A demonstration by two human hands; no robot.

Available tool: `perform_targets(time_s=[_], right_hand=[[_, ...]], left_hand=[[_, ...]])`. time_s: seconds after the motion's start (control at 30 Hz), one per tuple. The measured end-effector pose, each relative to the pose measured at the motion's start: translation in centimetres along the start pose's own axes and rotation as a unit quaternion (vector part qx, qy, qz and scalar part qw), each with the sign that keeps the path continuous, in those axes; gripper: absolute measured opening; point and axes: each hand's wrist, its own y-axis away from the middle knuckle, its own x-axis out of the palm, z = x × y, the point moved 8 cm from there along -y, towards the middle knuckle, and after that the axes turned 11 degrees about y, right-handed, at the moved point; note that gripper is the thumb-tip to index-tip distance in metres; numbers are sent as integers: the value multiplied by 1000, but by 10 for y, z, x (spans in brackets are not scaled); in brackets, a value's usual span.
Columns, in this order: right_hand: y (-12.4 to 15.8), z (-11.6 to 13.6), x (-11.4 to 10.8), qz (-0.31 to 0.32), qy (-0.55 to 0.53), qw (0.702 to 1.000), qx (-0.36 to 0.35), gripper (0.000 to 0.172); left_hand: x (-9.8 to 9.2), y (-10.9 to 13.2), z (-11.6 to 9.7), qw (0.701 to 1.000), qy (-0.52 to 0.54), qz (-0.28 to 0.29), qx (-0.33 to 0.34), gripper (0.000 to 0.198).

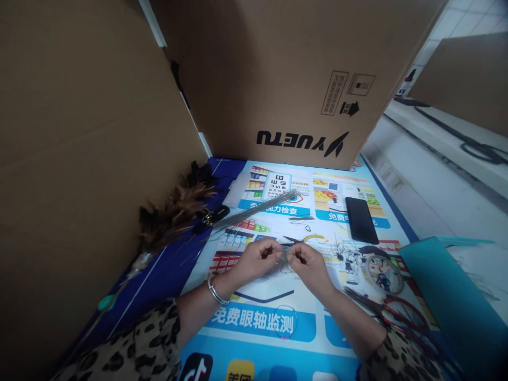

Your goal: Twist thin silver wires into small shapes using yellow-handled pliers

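My left hand [262, 260] and my right hand [309, 264] meet over the printed table cover, fingertips pinched close together. Between them is a small tangle of thin wire [284, 257]; its shape is too fine to make out, and the fingers partly hide it. Just beyond my fingertips lies a small pair of scissors with yellow handles [313, 239]. A bundle of straight thin grey wires [257, 209] rests slantwise farther off to the left. Loose bent wire bits [343, 251] are scattered to the right of my right hand. A thin wire ring [286, 321] lies nearer me.
A black phone [362, 220] lies at right. Nearer are a round clear dish [384, 274], red-handled scissors [405, 313] and a teal box [440, 301]. Brown feathers [170, 217] and a black key fob [217, 214] are left. Cardboard panels [278, 79] stand behind and left.
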Motion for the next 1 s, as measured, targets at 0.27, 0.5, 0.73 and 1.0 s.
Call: perform_targets(time_s=[0.27, 0.5, 0.73, 1.0], right_hand=[[0, 1, 0, -8, -13, 1000, 3, 8], [1, 2, -2, -18, 7, 1000, 0, 10], [2, 5, -5, -31, 14, 999, -15, 8], [-3, 8, -10, -42, -15, 999, -2, 9]], left_hand=[[2, 0, -3, 1000, -15, 14, 12, 9], [7, -1, -2, 999, -7, 33, 14, 10], [4, -2, 3, 1000, 2, 21, 8, 15], [1, -4, -1, 987, 160, 0, -24, 22]])
